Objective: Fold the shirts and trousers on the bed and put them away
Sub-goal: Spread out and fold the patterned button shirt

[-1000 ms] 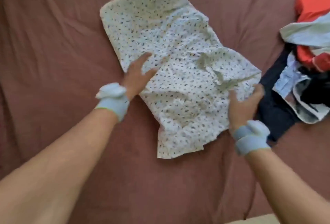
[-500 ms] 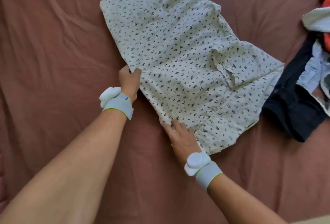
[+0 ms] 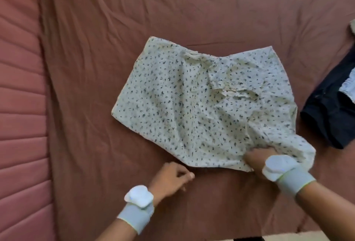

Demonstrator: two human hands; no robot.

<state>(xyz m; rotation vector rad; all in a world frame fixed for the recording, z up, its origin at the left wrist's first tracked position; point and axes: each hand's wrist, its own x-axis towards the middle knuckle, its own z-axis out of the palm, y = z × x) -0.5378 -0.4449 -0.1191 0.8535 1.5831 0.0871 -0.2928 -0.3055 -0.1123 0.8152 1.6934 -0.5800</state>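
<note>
1. Head view shows one white shirt point(image 3: 196, 110) with small dark print, folded into a rough rectangle and lying wrinkled on the bed point(image 3: 115, 20), which is covered by a brown sheet.
2. Two hands are in view, each with one pale band and a white device at the wrist.
3. Right hand point(image 3: 259, 159) grasps the shirt's near right corner, the cloth bunched over its fingers.
4. Left hand point(image 3: 171, 176) sits on the sheet just beside the shirt's near edge, fingers loosely curled and holding nothing.
5. One dark navy garment point(image 3: 326, 114) lies near the shirt's right side, with one light blue piece point(image 3: 348, 87) on top of it at the frame edge.
6. One pink quilted cover point(image 3: 19, 106) runs along the left.
</note>
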